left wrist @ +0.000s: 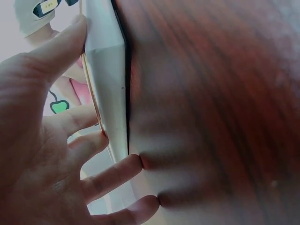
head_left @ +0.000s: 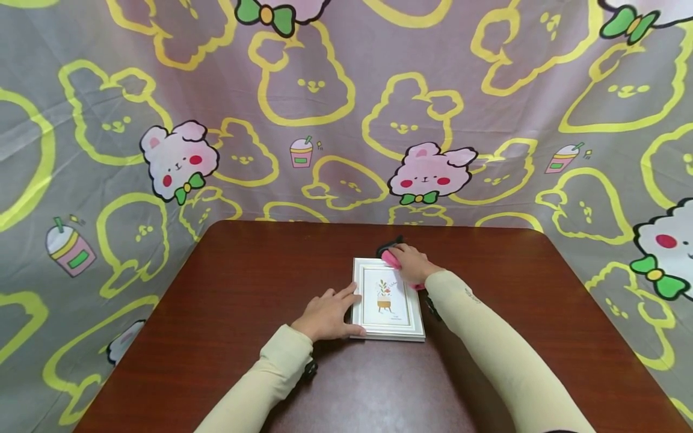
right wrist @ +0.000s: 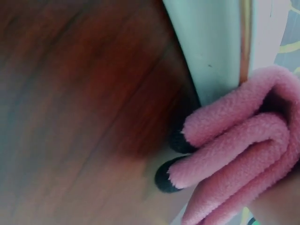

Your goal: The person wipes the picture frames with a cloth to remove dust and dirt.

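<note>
A white picture frame [head_left: 387, 329] lies flat on the table, its print showing a potted plant on a small stand. My left hand [head_left: 325, 314] rests against its left side with fingers spread, the thumb at the near left corner. In the left wrist view, thumb and fingers of the left hand [left wrist: 51, 126] touch the frame's white side [left wrist: 108, 79], and two fingertips reach the tabletop. My right hand [head_left: 412, 264] holds a folded pink cloth [head_left: 391, 258] at the far right corner. In the right wrist view, the fuzzy cloth [right wrist: 243, 140] with black edging touches the frame's side [right wrist: 213, 56].
The dark reddish-brown wooden table [head_left: 243, 264] extends around the picture frame. A patterned fabric backdrop [head_left: 346, 150] with yellow outlines and cartoon heads hangs behind the table and along both sides.
</note>
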Available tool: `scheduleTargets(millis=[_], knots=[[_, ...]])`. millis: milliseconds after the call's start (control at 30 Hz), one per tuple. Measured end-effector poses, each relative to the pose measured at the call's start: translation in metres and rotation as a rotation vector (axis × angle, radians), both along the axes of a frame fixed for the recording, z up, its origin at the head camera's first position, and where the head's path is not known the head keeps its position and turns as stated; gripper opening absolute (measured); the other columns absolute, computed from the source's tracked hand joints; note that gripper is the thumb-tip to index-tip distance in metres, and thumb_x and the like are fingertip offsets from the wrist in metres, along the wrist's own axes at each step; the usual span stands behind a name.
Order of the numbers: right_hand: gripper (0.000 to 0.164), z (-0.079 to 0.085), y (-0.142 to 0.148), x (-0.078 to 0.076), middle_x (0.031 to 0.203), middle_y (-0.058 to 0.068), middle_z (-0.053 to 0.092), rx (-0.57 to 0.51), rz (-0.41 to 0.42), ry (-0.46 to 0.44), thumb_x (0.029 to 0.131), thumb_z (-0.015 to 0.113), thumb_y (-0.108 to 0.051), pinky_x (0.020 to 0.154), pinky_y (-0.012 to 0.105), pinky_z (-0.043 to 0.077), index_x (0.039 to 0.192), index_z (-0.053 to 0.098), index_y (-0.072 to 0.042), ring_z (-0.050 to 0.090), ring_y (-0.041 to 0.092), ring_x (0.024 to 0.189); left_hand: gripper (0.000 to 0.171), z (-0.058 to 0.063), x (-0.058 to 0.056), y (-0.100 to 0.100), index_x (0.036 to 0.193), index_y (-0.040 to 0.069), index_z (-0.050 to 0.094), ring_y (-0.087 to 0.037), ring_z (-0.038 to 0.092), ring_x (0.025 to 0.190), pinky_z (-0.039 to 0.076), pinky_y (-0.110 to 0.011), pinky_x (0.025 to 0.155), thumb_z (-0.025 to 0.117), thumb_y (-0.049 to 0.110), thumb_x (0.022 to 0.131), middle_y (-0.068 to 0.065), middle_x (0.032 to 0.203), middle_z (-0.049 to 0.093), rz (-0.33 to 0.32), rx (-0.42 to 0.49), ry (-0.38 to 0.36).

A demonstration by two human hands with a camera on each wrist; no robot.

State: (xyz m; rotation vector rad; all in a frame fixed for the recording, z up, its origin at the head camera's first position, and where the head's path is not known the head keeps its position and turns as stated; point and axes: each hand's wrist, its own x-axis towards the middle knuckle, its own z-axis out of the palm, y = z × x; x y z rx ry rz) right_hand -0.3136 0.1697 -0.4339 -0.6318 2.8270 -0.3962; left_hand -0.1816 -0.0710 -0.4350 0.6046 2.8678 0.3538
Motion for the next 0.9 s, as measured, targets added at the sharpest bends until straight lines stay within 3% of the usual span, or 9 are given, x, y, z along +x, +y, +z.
scheduleTargets(millis=[267,467,633,767,900], knots=[[0.058,-0.002,0.012,0.006,0.153,0.025,0.039,-0.175,0.011,0.04,0.094,0.053,-0.003,0.114,0.057,0.035,0.15,0.038,0.001,0.041,0.043,0.14,0.08,0.0,0.001,-0.002,0.146,0.025,0.05,-0.034,0.049,0.131,0.047,-0.054,0.094,0.068,0.067,0.08,0.002,0.164,0.031,0.007,-0.001,-0.002],[0.058,0.005,0.02,0.015,0.153,0.024,0.039,-0.196,-0.001,0.055,0.095,0.055,-0.005,0.114,0.056,0.035,0.15,0.038,0.001,0.041,0.041,0.14,0.081,0.0,-0.001,-0.003,0.146,0.024,0.05,-0.037,0.047,0.134,0.046,-0.057,0.096,0.069,0.067,0.08,0.002,0.164,0.031,0.01,0.0,0.0],[0.055,0.007,0.02,0.026,0.15,0.024,0.043,-0.215,0.027,0.119,0.095,0.055,-0.003,0.115,0.055,0.035,0.148,0.041,0.001,0.043,0.041,0.139,0.081,-0.001,-0.002,-0.002,0.146,0.024,0.049,-0.038,0.046,0.135,0.045,-0.057,0.097,0.068,0.067,0.08,0.002,0.164,0.03,0.002,-0.001,0.003],[0.055,0.006,0.011,0.039,0.15,0.024,0.043,-0.226,0.1,0.132,0.094,0.054,0.003,0.114,0.056,0.035,0.148,0.042,0.001,0.042,0.041,0.139,0.081,-0.002,-0.001,-0.002,0.146,0.024,0.049,-0.036,0.047,0.133,0.046,-0.058,0.096,0.068,0.067,0.08,0.002,0.164,0.031,-0.001,0.003,0.008],[0.057,0.002,0.002,0.05,0.153,0.024,0.04,-0.157,0.207,0.146,0.093,0.056,0.004,0.114,0.056,0.036,0.148,0.042,0.001,0.04,0.042,0.141,0.083,-0.003,0.001,-0.002,0.147,0.023,0.048,-0.036,0.048,0.132,0.045,-0.057,0.096,0.069,0.067,0.08,0.002,0.164,0.032,0.001,0.017,0.003]])
